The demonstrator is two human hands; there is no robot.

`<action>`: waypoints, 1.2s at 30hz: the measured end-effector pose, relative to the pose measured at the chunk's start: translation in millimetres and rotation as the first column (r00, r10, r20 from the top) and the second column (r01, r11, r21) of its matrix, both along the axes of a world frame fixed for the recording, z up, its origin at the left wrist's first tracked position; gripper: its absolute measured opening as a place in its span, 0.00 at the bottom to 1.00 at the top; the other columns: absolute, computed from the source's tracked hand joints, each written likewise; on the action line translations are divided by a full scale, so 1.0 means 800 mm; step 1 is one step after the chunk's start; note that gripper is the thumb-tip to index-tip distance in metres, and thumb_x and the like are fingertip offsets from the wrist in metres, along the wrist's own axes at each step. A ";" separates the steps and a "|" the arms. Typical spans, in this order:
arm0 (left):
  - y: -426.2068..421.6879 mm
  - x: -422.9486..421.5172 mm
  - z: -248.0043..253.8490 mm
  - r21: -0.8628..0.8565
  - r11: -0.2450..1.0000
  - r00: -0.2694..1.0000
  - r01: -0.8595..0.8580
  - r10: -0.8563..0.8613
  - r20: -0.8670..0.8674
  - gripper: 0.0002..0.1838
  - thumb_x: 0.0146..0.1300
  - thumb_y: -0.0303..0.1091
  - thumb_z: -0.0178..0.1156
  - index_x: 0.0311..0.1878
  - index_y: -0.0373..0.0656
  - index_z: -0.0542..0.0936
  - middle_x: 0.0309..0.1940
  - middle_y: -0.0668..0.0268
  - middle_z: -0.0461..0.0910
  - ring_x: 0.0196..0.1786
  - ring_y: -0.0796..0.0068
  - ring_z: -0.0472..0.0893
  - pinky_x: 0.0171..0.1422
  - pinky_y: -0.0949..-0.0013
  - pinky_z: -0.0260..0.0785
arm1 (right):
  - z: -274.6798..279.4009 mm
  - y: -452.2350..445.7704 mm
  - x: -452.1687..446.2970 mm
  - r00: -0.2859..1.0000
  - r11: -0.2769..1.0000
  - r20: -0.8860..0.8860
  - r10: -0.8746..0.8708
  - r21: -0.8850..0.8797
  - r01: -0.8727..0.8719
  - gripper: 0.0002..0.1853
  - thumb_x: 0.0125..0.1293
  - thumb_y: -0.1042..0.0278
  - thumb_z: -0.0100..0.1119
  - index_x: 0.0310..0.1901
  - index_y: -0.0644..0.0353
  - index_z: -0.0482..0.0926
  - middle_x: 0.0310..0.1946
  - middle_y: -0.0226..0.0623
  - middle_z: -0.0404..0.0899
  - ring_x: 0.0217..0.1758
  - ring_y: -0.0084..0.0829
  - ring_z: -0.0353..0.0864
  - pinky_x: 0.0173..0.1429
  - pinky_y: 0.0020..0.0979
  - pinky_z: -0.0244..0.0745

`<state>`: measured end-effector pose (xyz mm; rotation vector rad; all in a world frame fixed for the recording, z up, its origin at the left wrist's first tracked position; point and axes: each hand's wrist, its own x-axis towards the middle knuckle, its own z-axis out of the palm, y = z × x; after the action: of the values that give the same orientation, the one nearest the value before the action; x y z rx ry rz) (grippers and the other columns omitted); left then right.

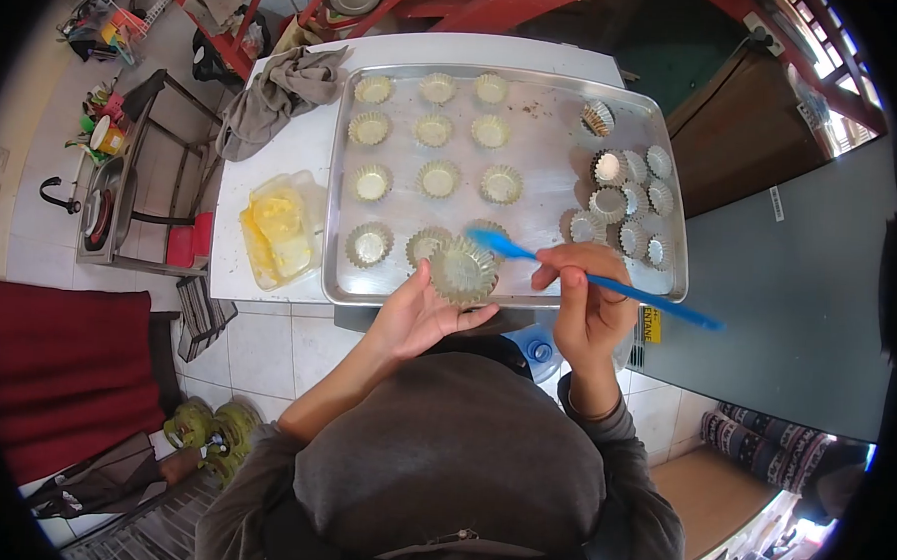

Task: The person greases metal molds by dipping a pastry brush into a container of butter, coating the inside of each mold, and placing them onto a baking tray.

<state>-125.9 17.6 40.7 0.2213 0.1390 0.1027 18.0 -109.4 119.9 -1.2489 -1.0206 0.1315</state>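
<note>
My left hand [422, 314] holds up a fluted metal tart mold [463, 272] over the front edge of a large metal tray [542, 209]. In my right hand [588, 296] is a blue brush [648, 299], gripped by its handle, with its head pointing left at the mold's upper rim. Several similar molds [439, 180] stand apart in rows on the tray's left and middle. Stacked and grouped molds [608, 204] sit on its right side. Left of the tray, a clear plastic container [283, 235] has yellow grease inside.
A crumpled grey cloth [281, 103] lies at the white table's [263, 182] back left corner. Beyond the tray's right side stands a grey panel [779, 284]. A blue-capped clear bottle [537, 351] is below the table's front edge. A sink [99, 210] is far left.
</note>
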 end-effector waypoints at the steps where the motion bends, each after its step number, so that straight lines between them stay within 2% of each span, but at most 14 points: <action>1: -0.001 0.001 0.001 0.017 1.000 1.000 0.001 -0.001 0.015 0.40 0.66 0.54 0.54 0.72 0.44 0.50 0.68 0.57 0.60 0.71 0.57 0.61 0.71 0.45 0.58 | 0.001 -0.002 -0.001 0.999 0.999 -0.025 0.036 0.009 -0.036 0.04 0.63 0.83 0.56 0.38 0.68 0.79 0.36 0.42 0.81 0.28 0.27 0.81 0.34 0.26 0.75; 4: -0.006 0.005 0.008 0.069 0.998 0.999 -0.002 -0.002 0.053 0.39 0.66 0.54 0.53 0.71 0.40 0.52 0.68 0.53 0.59 0.72 0.53 0.58 0.73 0.46 0.56 | 0.004 0.011 -0.011 0.953 0.995 0.304 0.011 -0.093 0.018 0.03 0.64 0.82 0.55 0.38 0.70 0.78 0.36 0.43 0.81 0.30 0.28 0.81 0.37 0.26 0.77; 8: -0.007 0.009 0.012 0.163 0.984 0.995 -0.077 0.065 0.077 0.38 0.66 0.52 0.55 0.70 0.39 0.54 0.68 0.52 0.59 0.71 0.51 0.60 0.73 0.48 0.56 | 0.003 0.010 -0.014 0.968 0.990 -0.227 -0.111 0.056 0.127 0.03 0.64 0.81 0.55 0.38 0.71 0.77 0.36 0.43 0.81 0.35 0.30 0.82 0.39 0.29 0.77; 11: -0.007 0.008 0.015 0.227 0.967 0.990 -0.114 0.091 0.107 0.37 0.65 0.47 0.58 0.69 0.40 0.54 0.68 0.54 0.60 0.70 0.52 0.62 0.73 0.48 0.57 | 0.002 -0.003 -0.017 0.964 0.994 -0.263 0.032 -0.092 -0.059 0.04 0.64 0.82 0.55 0.39 0.70 0.77 0.35 0.43 0.81 0.34 0.30 0.82 0.39 0.28 0.77; 12: -0.008 0.008 0.017 0.247 0.961 0.988 -0.121 0.094 0.120 0.36 0.65 0.45 0.59 0.69 0.41 0.55 0.68 0.54 0.60 0.70 0.53 0.62 0.73 0.49 0.57 | -0.004 0.004 -0.012 0.978 0.988 0.206 -0.042 -0.136 0.071 0.04 0.62 0.83 0.57 0.39 0.69 0.77 0.34 0.42 0.81 0.33 0.29 0.82 0.38 0.26 0.77; 15: -0.013 0.012 0.018 0.318 0.912 0.966 -0.259 0.239 0.101 0.33 0.66 0.36 0.59 0.69 0.42 0.56 0.68 0.57 0.61 0.69 0.57 0.65 0.71 0.51 0.60 | -0.013 0.003 -0.010 0.945 0.968 0.266 -0.191 -0.108 0.226 0.07 0.59 0.83 0.59 0.39 0.67 0.78 0.34 0.42 0.81 0.32 0.30 0.82 0.36 0.26 0.76; 16: -0.013 0.010 0.021 0.391 0.877 0.959 -0.278 0.274 0.068 0.34 0.65 0.37 0.60 0.69 0.41 0.56 0.67 0.57 0.62 0.69 0.58 0.65 0.71 0.51 0.60 | -0.013 -0.001 -0.012 0.977 0.973 0.026 -0.214 -0.082 0.215 0.10 0.57 0.84 0.61 0.42 0.67 0.79 0.35 0.43 0.82 0.32 0.33 0.82 0.36 0.28 0.76; 19: -0.018 0.009 0.025 0.549 0.775 0.932 -0.312 0.361 0.021 0.34 0.65 0.36 0.60 0.70 0.41 0.56 0.64 0.56 0.65 0.68 0.60 0.67 0.70 0.53 0.61 | -0.003 -0.006 -0.018 0.995 0.989 0.053 -0.079 -0.118 0.085 0.12 0.58 0.85 0.60 0.44 0.66 0.79 0.35 0.44 0.82 0.32 0.33 0.82 0.35 0.28 0.76; 23: -0.018 0.008 0.012 0.627 0.695 0.908 -0.353 0.416 0.050 0.32 0.64 0.30 0.60 0.69 0.40 0.58 0.63 0.58 0.67 0.66 0.62 0.68 0.68 0.59 0.63 | 0.005 0.006 -0.007 0.906 0.979 0.416 -0.075 -0.144 0.147 0.11 0.58 0.84 0.59 0.44 0.66 0.80 0.34 0.45 0.81 0.32 0.34 0.81 0.36 0.31 0.76; 25: -0.017 0.007 0.010 0.648 0.665 0.897 -0.371 0.438 0.065 0.32 0.64 0.29 0.60 0.69 0.39 0.59 0.63 0.58 0.67 0.65 0.64 0.69 0.67 0.60 0.64 | 0.002 -0.003 -0.008 0.963 0.975 0.255 -0.092 -0.174 0.139 0.13 0.56 0.85 0.60 0.45 0.65 0.79 0.35 0.43 0.81 0.33 0.35 0.81 0.37 0.31 0.76; 27: -0.018 0.007 0.010 0.655 0.652 0.894 -0.381 0.440 0.081 0.33 0.63 0.29 0.61 0.69 0.39 0.58 0.62 0.59 0.68 0.65 0.65 0.69 0.67 0.61 0.65 | 0.008 -0.008 -0.012 0.978 0.990 0.206 -0.016 -0.135 0.044 0.14 0.55 0.85 0.61 0.45 0.65 0.79 0.35 0.42 0.81 0.34 0.36 0.81 0.38 0.31 0.76; 28: -0.018 0.008 0.013 0.659 0.648 0.892 -0.383 0.444 0.081 0.33 0.63 0.29 0.61 0.69 0.39 0.58 0.62 0.60 0.68 0.65 0.65 0.70 0.66 0.61 0.65 | 0.009 -0.001 -0.014 0.951 0.995 0.301 0.069 -0.093 -0.042 0.15 0.53 0.85 0.63 0.45 0.64 0.79 0.35 0.41 0.81 0.34 0.36 0.82 0.37 0.30 0.75; 31: -0.014 0.009 0.020 0.639 0.670 0.892 -0.378 0.447 0.059 0.31 0.63 0.26 0.60 0.68 0.38 0.60 0.63 0.60 0.66 0.65 0.65 0.70 0.67 0.62 0.65 | 0.022 -0.005 -0.013 0.894 0.945 0.414 0.169 -0.327 -0.028 0.16 0.52 0.85 0.63 0.45 0.65 0.79 0.35 0.43 0.81 0.34 0.38 0.82 0.37 0.30 0.75; 36: -0.008 0.003 0.016 0.528 0.783 0.932 -0.329 0.360 0.046 0.29 0.61 0.19 0.59 0.66 0.37 0.63 0.65 0.60 0.63 0.66 0.65 0.69 0.68 0.62 0.64 | 0.031 -0.011 -0.006 0.944 0.953 0.293 0.153 -0.296 -0.062 0.16 0.54 0.86 0.62 0.46 0.64 0.79 0.33 0.43 0.80 0.32 0.38 0.80 0.36 0.31 0.75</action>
<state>-123.4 11.3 53.6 0.7565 0.2069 0.5079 13.5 -118.0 144.7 -1.5059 -1.3838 0.1733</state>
